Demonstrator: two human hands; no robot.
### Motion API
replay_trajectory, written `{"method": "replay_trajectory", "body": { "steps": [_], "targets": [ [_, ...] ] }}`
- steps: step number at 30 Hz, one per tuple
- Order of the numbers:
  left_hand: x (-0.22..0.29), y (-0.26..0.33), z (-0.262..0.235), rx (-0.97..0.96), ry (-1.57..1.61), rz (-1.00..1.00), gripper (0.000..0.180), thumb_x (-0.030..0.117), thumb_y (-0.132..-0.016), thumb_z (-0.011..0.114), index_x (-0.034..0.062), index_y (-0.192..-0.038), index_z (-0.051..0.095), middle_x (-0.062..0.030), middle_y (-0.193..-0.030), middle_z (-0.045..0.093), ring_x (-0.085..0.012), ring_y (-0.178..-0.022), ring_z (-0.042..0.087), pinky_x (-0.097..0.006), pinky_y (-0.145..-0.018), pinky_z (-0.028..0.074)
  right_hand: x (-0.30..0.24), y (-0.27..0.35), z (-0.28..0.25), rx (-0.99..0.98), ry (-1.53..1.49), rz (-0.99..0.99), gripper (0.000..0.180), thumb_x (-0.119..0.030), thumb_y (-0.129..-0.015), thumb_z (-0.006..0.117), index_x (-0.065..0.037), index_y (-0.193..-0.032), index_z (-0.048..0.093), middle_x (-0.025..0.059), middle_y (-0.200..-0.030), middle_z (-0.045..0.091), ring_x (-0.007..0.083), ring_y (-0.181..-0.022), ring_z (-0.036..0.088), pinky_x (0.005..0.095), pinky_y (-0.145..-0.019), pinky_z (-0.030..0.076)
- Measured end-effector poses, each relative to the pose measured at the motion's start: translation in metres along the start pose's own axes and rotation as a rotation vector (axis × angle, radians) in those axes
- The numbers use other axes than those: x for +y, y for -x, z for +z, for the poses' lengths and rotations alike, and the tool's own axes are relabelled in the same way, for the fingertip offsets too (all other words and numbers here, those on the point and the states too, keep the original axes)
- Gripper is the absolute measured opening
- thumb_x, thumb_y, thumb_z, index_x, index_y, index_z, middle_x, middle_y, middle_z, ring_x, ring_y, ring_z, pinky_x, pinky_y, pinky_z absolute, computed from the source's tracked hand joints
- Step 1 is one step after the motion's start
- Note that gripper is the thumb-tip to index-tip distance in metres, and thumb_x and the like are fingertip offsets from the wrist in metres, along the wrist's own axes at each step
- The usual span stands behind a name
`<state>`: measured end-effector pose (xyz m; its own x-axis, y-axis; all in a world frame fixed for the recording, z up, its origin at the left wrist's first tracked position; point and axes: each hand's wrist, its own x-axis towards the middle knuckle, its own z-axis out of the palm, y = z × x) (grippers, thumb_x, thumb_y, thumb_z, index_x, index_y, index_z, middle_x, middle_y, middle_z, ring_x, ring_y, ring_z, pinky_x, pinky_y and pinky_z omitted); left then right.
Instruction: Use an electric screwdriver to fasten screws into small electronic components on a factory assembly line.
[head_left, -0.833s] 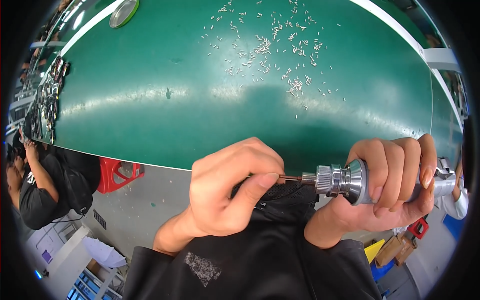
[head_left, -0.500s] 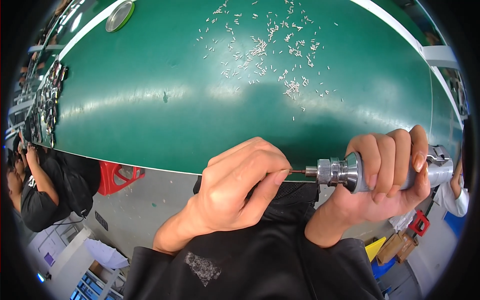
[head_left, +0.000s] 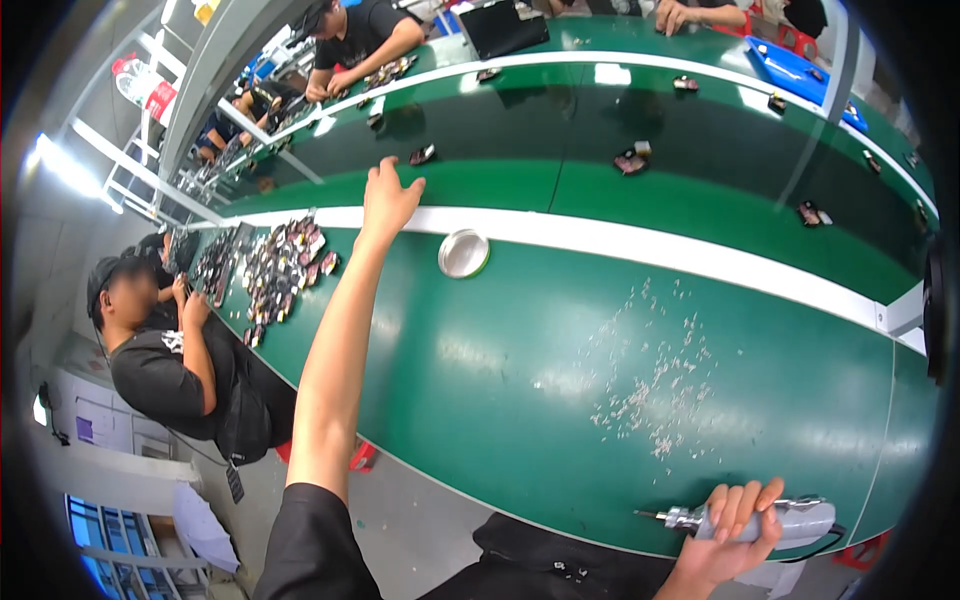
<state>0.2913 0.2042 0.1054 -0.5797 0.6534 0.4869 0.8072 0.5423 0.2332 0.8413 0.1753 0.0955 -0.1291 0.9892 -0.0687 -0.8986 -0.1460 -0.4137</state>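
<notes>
My right hand (head_left: 738, 515), at the near right of the green table, wraps round the grey body of an electric screwdriver (head_left: 803, 522). Its thin bit points left, just above the table's near edge. Far ahead, my left arm stretches over the white rail (head_left: 560, 232). The left hand (head_left: 391, 200) hovers there with thumb and fingers apart, nothing visible between them. Closest to its fingertips is a small dark part (head_left: 422, 155) on the green strip beyond the rail, with a gap between. Many tiny pale pins or screws (head_left: 655, 395) lie scattered on the table, left of and beyond the screwdriver.
A round, shallow metal tin (head_left: 464, 254) with a green rim stands by the rail. Left of my forearm lies a heap of small dark parts (head_left: 285, 265). A co-worker (head_left: 170, 340) sits at the left; others work across. More parts (head_left: 631, 160) dot the far strip.
My left hand has left the screwdriver's bit and reached far forward over the rail. The right hand still grips the screwdriver. The view has tilted up and turned left.
</notes>
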Motion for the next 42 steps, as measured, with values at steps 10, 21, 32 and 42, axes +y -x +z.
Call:
{"method": "replay_trajectory", "body": {
  "steps": [10, 21, 32, 42],
  "targets": [
    [-0.039, -0.078, 0.072, -0.053, -0.141, 0.102, 0.042, 0.017, -0.08, 0.066, -0.0072, -0.114, 0.06, -0.0275, -0.098, 0.064, -0.043, -0.096, 0.06, -0.049, -0.088, 0.048, -0.012, 0.003, 0.006, -0.041, 0.076, 0.157, 0.015, -0.02, -0.089, 0.055, -0.008, -0.089, 0.047, 0.0019, -0.063, 0.038, 0.0138, -0.053, 0.037, 0.031, -0.06, 0.033],
    [0.089, 0.098, -0.064, -0.188, 0.259, 0.534, 0.044, -0.015, -0.079, 0.055, -0.0053, -0.122, 0.056, -0.0212, -0.119, 0.059, -0.0379, -0.111, 0.056, -0.042, -0.095, 0.046, -0.012, 0.003, -0.004, -0.044, 0.169, 0.12, 0.016, -0.021, -0.089, 0.05, -0.01, -0.083, 0.041, 0.002, -0.054, 0.04, 0.0124, -0.042, 0.037, 0.0314, -0.052, 0.037],
    [0.207, 0.279, -0.111, -0.597, 0.562, 0.781, 0.047, -0.004, -0.066, 0.073, -0.0127, -0.11, 0.06, -0.0233, -0.121, 0.06, -0.035, -0.101, 0.06, -0.037, -0.075, 0.057, 0.019, 0.055, 0.006, -0.189, 0.23, 0.445, 0.016, -0.022, -0.089, 0.05, -0.01, -0.085, 0.04, 0.0029, -0.056, 0.042, 0.0152, -0.046, 0.043, 0.0329, -0.057, 0.039],
    [0.22, 0.301, -0.099, -0.225, 0.489, 0.989, 0.031, -0.005, -0.062, 0.068, -0.0155, -0.091, 0.064, -0.0233, -0.096, 0.066, -0.0313, -0.081, 0.066, -0.034, -0.062, 0.057, 0.035, 0.096, -0.002, -0.096, 0.179, 0.537, 0.016, -0.016, -0.094, 0.056, -0.005, -0.1, 0.045, 0.0106, -0.087, 0.049, 0.0228, -0.081, 0.052, 0.0376, -0.078, 0.044]
  ]
}}
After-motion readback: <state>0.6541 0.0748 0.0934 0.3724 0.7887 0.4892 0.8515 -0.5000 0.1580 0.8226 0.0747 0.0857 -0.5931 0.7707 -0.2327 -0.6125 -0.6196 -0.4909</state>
